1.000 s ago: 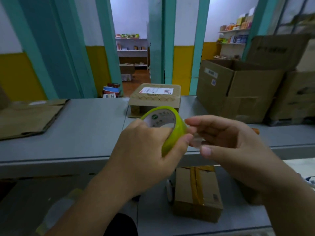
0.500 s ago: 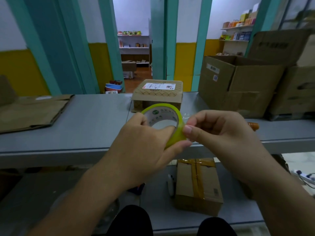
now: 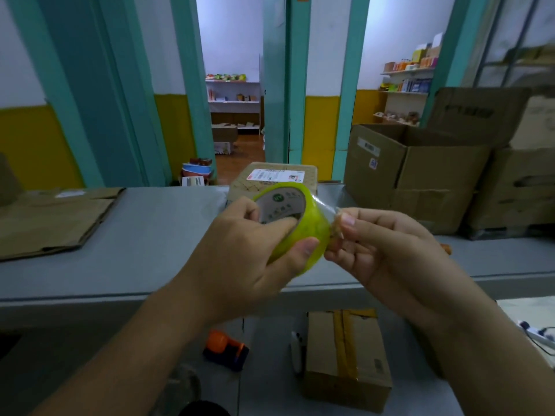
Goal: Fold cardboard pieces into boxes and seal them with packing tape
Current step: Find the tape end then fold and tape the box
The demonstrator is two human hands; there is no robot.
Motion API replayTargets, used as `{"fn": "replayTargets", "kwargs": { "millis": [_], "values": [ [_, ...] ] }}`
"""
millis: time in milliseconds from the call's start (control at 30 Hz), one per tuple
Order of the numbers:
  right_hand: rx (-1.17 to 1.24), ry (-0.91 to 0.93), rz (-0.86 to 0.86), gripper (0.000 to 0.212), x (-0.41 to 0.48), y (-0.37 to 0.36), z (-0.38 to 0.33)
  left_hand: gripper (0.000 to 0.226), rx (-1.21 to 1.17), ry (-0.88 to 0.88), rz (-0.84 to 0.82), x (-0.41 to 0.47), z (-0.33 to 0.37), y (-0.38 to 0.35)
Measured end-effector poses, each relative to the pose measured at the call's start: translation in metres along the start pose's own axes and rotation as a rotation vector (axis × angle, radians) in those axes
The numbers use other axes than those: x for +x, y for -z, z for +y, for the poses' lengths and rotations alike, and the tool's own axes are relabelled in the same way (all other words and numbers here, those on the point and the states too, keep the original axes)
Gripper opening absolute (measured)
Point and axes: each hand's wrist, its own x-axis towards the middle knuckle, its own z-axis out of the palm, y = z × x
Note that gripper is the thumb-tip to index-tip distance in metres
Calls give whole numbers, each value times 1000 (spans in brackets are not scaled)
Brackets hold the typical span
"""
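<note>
My left hand (image 3: 249, 250) grips a yellow-green roll of packing tape (image 3: 312, 232) in front of me, a finger hooked inside its core and the thumb on its outer face. My right hand (image 3: 381, 244) pinches the loose clear tape end at the roll's right edge, a short strip pulled away from it. A small taped cardboard box (image 3: 345, 358) lies on the lower shelf under my hands. Flat cardboard (image 3: 51, 220) lies on the grey table (image 3: 150, 235) at left.
A labelled parcel (image 3: 270, 178) sits behind the roll. Large open cartons (image 3: 414, 178) stand on the table at right. An orange and dark tape dispenser (image 3: 226, 349) and a white object lie on the lower shelf beside the small box. Doorways and shelves are beyond.
The roll has turned in my left hand and sits slightly higher. My right fingers have closed on the tape end and drawn a short strip off the roll.
</note>
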Motion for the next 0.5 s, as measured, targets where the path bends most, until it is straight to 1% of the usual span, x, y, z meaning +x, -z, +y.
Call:
{"fn": "replayTargets", "kwargs": {
  "millis": [67, 133, 233, 267, 333, 367, 467, 500],
  "values": [
    [46, -17, -56, 27, 22, 10, -9, 38, -42, 7, -43, 20, -17, 5],
    [34, -18, -111, 31, 44, 20, -19, 34, -57, 10, -97, 40, -38, 9],
    [-70, -4, -157, 27, 79, 37, -35, 44, -57, -1, -148, 67, -71, 10],
    [-103, -5, -177, 30, 90, 43, -39, 42, -61, -11, -158, 75, -80, 9],
    [-174, -12, -191, 43, 110, 54, -41, 30, -49, -57, -170, 89, -95, 6],
    [-197, -19, -189, 45, 119, 59, -41, 26, -33, -82, -173, 94, -103, 4],
    [-247, -50, -222, 43, 141, 71, -42, 23, 47, -135, -187, 104, -124, -6],
    [-257, -69, -233, 47, 147, 74, -42, 21, 75, -146, -186, 106, -131, -9]
  ]
}}
